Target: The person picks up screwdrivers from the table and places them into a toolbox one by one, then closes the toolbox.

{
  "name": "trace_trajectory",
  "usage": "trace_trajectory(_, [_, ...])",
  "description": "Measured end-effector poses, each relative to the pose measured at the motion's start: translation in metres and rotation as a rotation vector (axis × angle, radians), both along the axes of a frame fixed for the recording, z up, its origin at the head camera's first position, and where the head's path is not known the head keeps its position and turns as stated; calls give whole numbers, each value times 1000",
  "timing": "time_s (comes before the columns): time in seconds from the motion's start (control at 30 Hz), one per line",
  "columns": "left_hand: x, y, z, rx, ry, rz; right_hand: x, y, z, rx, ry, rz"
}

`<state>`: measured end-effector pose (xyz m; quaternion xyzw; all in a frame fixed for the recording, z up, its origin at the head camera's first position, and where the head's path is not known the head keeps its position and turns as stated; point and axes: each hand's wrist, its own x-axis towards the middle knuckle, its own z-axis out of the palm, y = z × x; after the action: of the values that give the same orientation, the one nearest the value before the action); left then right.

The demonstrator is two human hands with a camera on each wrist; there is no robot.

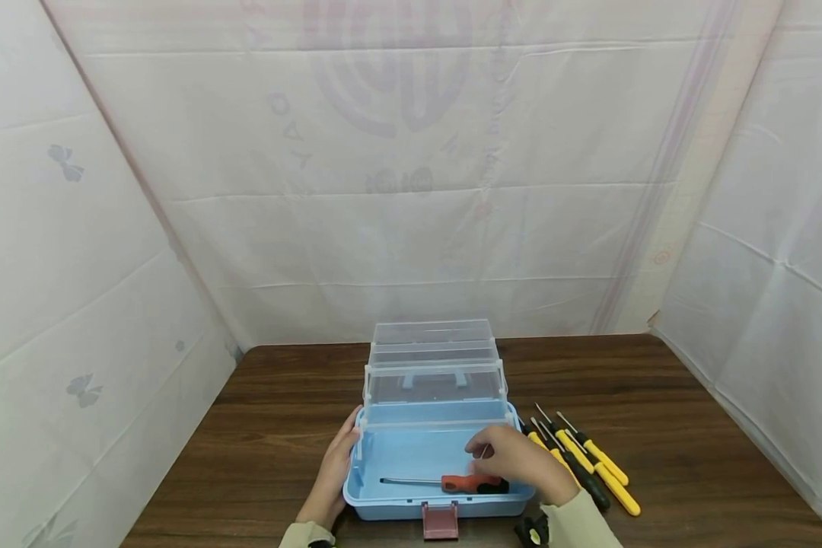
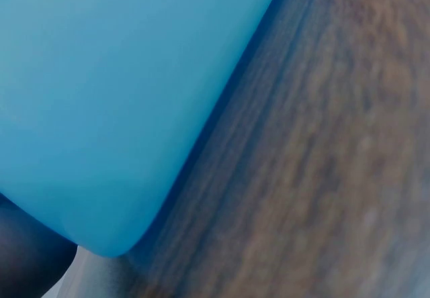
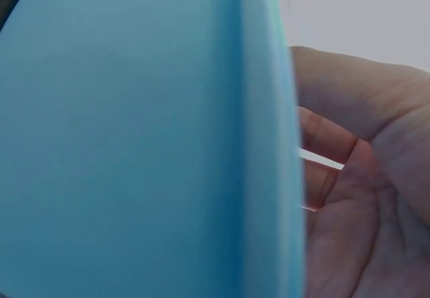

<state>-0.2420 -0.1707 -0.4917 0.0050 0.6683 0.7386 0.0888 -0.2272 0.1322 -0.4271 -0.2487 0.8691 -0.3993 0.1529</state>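
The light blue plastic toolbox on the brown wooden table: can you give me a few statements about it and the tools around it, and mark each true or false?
1. The light blue plastic toolbox stands open, its clear trays raised at the back. True.
2. An orange-and-black-handled screwdriver lies inside the box. True.
3. The yellow-and-black-handled screwdrivers lie to the left of the box. False: they lie to its right on the brown wooden table.
4. The left hand rests against the box's left side. True.
5. The right hand is far from the box, on the table. False: it is over the box's inside, above the orange handle.
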Motion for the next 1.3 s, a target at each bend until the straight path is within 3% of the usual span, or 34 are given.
trace_trajectory(0.33, [-1, 0, -2, -28, 1, 11, 2, 9, 10, -25, 50, -40])
trace_trajectory(0.7, [-1, 2, -1, -24, -7, 11, 0, 27, 18, -13, 144, -150])
trace_trajectory(0.9, [-1, 3, -1, -23, -6, 6, 2, 39, 22, 5, 146, -240])
trace_trajectory(1.3, [0, 2, -1, -19, -5, 12, -1, 61, 16, 53, 163, -360])
